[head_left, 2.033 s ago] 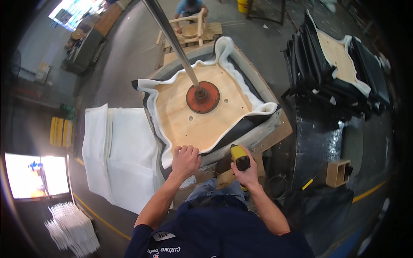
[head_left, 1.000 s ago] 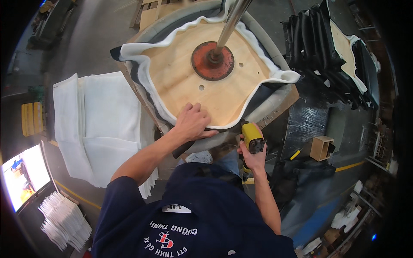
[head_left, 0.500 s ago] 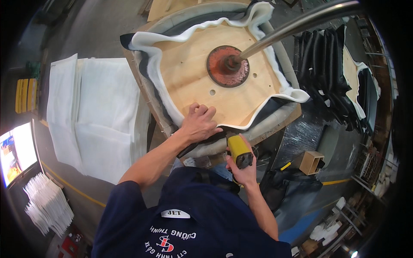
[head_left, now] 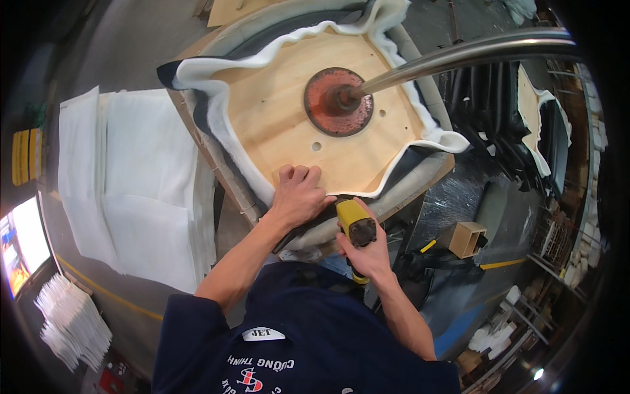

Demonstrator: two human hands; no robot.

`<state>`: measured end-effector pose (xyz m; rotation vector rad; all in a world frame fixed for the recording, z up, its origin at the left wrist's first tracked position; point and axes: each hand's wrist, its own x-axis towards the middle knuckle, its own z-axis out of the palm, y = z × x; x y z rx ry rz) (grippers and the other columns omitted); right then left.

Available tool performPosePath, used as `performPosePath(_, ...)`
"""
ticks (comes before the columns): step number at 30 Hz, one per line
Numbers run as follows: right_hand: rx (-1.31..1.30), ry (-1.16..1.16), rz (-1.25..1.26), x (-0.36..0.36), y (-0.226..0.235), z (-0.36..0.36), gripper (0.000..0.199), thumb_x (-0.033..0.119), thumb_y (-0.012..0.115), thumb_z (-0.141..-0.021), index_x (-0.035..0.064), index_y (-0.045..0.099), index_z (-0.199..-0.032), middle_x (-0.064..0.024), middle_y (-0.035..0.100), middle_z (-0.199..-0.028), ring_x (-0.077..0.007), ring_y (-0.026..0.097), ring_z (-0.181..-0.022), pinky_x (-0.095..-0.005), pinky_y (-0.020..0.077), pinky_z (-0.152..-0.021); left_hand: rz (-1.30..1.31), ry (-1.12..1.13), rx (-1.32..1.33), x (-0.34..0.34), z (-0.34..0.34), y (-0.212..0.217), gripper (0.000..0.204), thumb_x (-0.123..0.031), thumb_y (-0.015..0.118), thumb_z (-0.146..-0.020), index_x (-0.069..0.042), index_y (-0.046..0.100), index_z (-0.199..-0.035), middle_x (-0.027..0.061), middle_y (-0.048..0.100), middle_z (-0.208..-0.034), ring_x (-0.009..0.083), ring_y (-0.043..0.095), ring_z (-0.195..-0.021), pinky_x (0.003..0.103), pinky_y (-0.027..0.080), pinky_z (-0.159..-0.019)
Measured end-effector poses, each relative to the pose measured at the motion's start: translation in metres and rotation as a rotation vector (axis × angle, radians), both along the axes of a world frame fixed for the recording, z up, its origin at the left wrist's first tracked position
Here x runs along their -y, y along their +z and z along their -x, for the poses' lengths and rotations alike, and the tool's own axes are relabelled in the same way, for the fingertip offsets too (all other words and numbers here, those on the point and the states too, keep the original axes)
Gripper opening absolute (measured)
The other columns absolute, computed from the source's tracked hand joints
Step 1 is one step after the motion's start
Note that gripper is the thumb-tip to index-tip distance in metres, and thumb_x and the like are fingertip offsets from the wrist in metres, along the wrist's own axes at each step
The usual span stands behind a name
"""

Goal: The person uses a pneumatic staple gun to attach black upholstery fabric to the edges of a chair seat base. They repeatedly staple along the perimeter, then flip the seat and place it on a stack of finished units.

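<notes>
Plywood panel (head_left: pixel 282 125) beneath a red disc (head_left: pixel 320 108), yellow tool (head_left: pixel 353 213) at its near edge

From where I stood, the panel looked stiff and flat, hardly fragile, and the disc, at the foot of a metal shaft (head_left: pixel 459 55), sat on its face, which likely steadied it. What edged it was another matter: white padding (head_left: pixel 207 71) stood in thick, wavy folds, soft and light by the look of it, inside a smooth black cover (head_left: pixel 408 163) that I judged pliant and a little slippery. Both seemed best taken at the rim, fingertips over the wood and thumb against the cover. The tool looked hard and weightier than the padding, a thing to hold by its handle, below the bulky head.

The panel lay inside a grey padded rim (head_left: pixel 420 178), the disc well beyond both hands. The left grip (head_left: pixel 300 201) rested on the near edge, fingers bent over the wood, thumb stretched toward the tool; whether it pinched the cover beneath, I could not tell. The right grip (head_left: pixel 369 253) was wrapped around the tool, whose nose met or nearly met that edge, just right of the thumb.
</notes>
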<state>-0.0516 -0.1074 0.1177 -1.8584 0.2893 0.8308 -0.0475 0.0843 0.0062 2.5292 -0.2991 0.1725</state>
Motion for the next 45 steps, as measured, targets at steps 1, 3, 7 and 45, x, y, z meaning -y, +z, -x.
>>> performPosePath(1,0.005,0.012,0.005,0.002,0.0,0.0,0.075,-0.001,0.072,-0.085,0.0105,0.044,-0.154,-0.0096,0.072,-0.084,-0.0153,0.07,-0.066,-0.0322,0.0576,-0.064,0.0,0.002,-0.001,0.0,0.001,0.0,0.031,-0.042,0.079,-0.075,-0.013,0.074,-0.069,0.0069,0.058,-0.104,0.0292,0.049,-0.103,0.048,0.033,-0.09)
performPosePath(3,0.017,0.029,0.005,0.001,0.0,0.0,0.075,-0.001,0.072,-0.085,0.0111,0.044,-0.154,-0.0103,0.072,-0.085,-0.016,0.07,-0.065,-0.0323,0.0576,-0.065,-0.019,0.02,0.006,0.003,0.001,0.001,0.031,-0.042,0.079,-0.075,-0.013,0.074,-0.069,0.0065,0.058,-0.104,0.0287,0.049,-0.103,0.048,0.033,-0.09)
performPosePath(7,0.166,0.11,0.034,0.007,-0.014,0.005,0.075,-0.001,0.072,-0.084,0.0114,0.044,-0.153,-0.0109,0.072,-0.086,-0.0167,0.07,-0.065,-0.0323,0.0574,-0.065,-0.016,0.054,0.025,0.008,0.003,0.002,0.03,-0.042,0.079,-0.076,-0.013,0.074,-0.068,0.0059,0.058,-0.103,0.0276,0.05,-0.102,0.048,0.033,-0.091)
performPosePath(45,0.017,-0.113,-0.167,0.169,-0.017,-0.086,0.029,-0.002,0.071,-0.086,-0.0015,0.068,-0.115,-0.0079,0.074,-0.099,-0.0141,0.066,-0.059,-0.0304,0.0559,-0.054,-0.142,0.23,0.067,0.142,-0.066,0.013,0.042,-0.052,0.071,-0.086,-0.011,0.072,-0.08,0.0087,0.064,-0.085,0.0278,0.056,-0.091,0.045,0.037,-0.085)
